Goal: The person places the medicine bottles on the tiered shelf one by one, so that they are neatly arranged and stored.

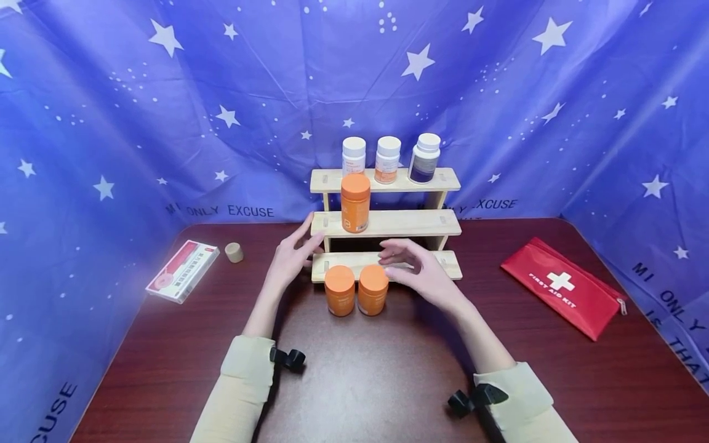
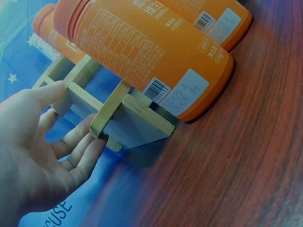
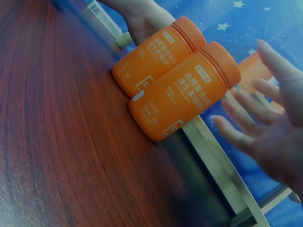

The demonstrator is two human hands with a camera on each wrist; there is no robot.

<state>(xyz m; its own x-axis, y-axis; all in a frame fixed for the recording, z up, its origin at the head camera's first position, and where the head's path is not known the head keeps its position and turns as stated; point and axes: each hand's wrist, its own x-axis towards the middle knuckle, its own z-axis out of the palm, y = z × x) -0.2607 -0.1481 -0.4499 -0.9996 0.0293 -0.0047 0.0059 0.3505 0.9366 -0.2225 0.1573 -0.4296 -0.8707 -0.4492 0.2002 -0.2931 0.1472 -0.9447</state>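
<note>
A three-tier wooden stand stands at the back of the table. At its left end is my left hand, fingers loosely bent; in the left wrist view its fingertips touch the end of a wooden tier. Two orange bottles, a left one and a right one, stand upright on the table before the lowest tier. Beside the right bottle, my right hand hovers with spread, relaxed fingers, holding nothing. A third orange bottle stands on the middle tier, towards its left.
On the top tier stand three white-capped bottles: left, middle and right, dark-labelled. A medicine box and a small beige cylinder lie to the left. To the right is a red first aid pouch. Starry blue cloth surrounds the table.
</note>
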